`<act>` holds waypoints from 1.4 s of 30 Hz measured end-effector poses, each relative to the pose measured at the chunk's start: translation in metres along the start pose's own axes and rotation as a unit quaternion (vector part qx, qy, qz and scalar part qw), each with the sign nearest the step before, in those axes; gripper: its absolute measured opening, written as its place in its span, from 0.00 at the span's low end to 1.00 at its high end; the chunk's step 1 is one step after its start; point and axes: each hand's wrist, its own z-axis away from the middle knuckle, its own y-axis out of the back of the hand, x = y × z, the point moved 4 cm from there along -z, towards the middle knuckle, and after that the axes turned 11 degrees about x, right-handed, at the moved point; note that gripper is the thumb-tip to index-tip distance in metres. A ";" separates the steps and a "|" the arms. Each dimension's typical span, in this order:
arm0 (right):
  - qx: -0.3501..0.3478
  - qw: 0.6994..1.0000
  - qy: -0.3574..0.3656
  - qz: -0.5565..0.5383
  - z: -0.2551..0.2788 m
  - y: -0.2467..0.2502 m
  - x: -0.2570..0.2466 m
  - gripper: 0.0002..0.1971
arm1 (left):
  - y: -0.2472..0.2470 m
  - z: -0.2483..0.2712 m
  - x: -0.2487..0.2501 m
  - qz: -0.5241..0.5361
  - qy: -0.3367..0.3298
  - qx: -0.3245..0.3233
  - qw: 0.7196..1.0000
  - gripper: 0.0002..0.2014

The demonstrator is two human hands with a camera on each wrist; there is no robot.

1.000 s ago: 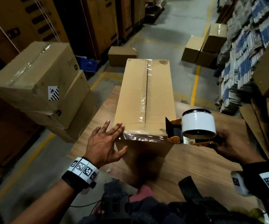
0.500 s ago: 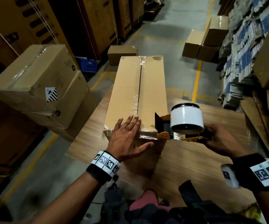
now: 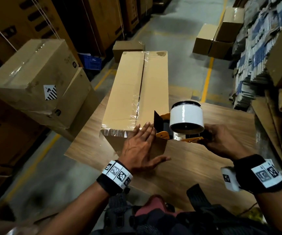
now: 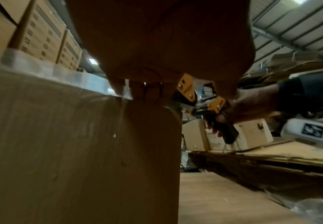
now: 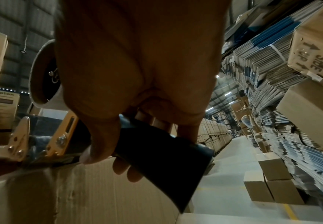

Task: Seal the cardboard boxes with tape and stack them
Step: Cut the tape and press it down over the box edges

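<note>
Head view: one box [image 3: 130,92], one tape dispenser [image 3: 179,126].

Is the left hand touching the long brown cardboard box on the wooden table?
Touching. The head view shows the left hand flat on the long brown cardboard box's taped near edge.

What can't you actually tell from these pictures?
- Head view: the left hand covers the tape end on the box.
- Right wrist view: the right hand hides most of the tape dispenser.
- Left wrist view: the box edge is blurred.
</note>
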 end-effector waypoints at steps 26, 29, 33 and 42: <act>-0.001 0.996 -0.073 0.043 0.031 0.063 0.057 0.20 | -0.006 0.001 -0.010 0.049 0.011 0.059 0.997 0.57; -0.028 0.997 -0.072 0.024 0.025 0.045 0.059 0.18 | -0.004 0.001 -0.009 0.048 0.012 0.055 0.997 0.57; -0.059 0.996 -0.064 0.033 0.013 0.012 0.074 0.22 | -0.005 0.001 -0.008 0.048 0.012 0.049 0.998 0.57; -0.219 0.929 -0.133 0.268 0.048 0.004 0.134 0.04 | -0.002 0.002 -0.008 0.058 0.015 0.084 0.995 0.56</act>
